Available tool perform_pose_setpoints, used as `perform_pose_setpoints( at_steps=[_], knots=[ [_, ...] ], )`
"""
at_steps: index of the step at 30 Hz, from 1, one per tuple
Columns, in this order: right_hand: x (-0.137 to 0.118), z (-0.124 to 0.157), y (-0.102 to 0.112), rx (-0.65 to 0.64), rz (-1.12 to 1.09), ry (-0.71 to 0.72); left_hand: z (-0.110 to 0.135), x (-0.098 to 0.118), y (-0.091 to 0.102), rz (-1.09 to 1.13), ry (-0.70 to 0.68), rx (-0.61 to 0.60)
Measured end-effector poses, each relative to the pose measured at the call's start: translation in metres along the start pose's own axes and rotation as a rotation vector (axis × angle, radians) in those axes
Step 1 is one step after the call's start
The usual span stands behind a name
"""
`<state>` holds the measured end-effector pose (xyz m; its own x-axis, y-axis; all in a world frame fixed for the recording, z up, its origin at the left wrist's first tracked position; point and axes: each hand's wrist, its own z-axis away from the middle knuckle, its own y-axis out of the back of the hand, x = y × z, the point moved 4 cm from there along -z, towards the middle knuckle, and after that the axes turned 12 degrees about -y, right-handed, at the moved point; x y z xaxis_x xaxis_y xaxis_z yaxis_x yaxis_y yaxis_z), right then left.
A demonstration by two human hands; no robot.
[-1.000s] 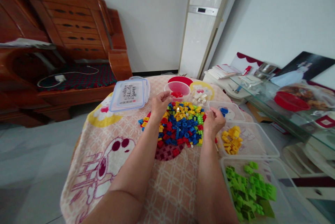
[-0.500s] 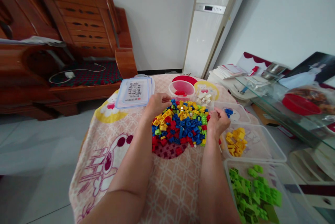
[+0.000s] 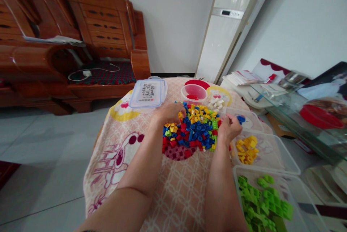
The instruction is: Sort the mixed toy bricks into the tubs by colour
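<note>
A heap of small toy building blocks (image 3: 197,130) in red, blue, yellow and green lies on the cloth-covered table. My left hand (image 3: 170,112) reaches over the heap's back left part, its fingers curled down at yellow blocks; its grip is partly hidden. At the heap's right edge is my right hand (image 3: 230,127), thumb and fingers pinched together; what they hold, if anything, cannot be made out. Just beyond it, a clear box (image 3: 256,119) contains blue blocks (image 3: 241,119). Yellow blocks (image 3: 247,149) sit in another clear box (image 3: 287,156), closer to me.
Green blocks (image 3: 261,203) fill part of the nearest box (image 3: 303,195). Behind the heap stand a round tub (image 3: 194,91) with red blocks and a group of white blocks (image 3: 216,104). A blue-rimmed lidded box (image 3: 148,93) lies back left. A glass shelf (image 3: 300,123) flanks the right side.
My left hand has moved farther over the heap, its fingers bending down among the blocks. The right hand stays by the heap's right edge. The view has turned slightly left.
</note>
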<state>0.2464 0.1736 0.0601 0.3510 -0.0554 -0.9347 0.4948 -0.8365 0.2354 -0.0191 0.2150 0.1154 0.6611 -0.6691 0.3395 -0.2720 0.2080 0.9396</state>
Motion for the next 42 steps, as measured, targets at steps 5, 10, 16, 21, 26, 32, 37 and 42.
perform_pose_setpoints(
  at_steps=[5, 10, 16, 21, 26, 32, 37, 42],
  knots=[
    [0.001, 0.002, -0.001, -0.021, -0.041, -0.056, -0.004, -0.008, -0.003, 0.028, -0.004, -0.021],
    [0.001, 0.005, -0.001, -0.023, -0.036, -0.040, 0.001, -0.013, -0.003, 0.026, -0.017, -0.017],
    [0.007, 0.001, -0.003, -0.008, -0.042, -0.004, 0.002, -0.015, -0.004, 0.056, 0.051, 0.007],
    [0.011, -0.002, -0.005, -0.014, -0.073, -0.031, -0.001, -0.012, -0.010, 0.033, 0.083, 0.001],
    [0.009, -0.001, -0.005, -0.017, -0.074, -0.047, -0.003, -0.005, -0.005, 0.019, 0.070, 0.077],
    [0.002, 0.004, -0.002, -0.041, -0.079, -0.067, -0.009, -0.012, 0.000, 0.325, 0.250, 0.489],
    [-0.003, 0.006, -0.001, -0.041, -0.149, -0.100, -0.025, -0.023, -0.022, 0.826, 0.370, 0.780],
    [-0.001, 0.005, -0.001, -0.039, -0.152, -0.112, -0.041, -0.028, -0.036, 1.069, 0.333, 0.971]
  ],
)
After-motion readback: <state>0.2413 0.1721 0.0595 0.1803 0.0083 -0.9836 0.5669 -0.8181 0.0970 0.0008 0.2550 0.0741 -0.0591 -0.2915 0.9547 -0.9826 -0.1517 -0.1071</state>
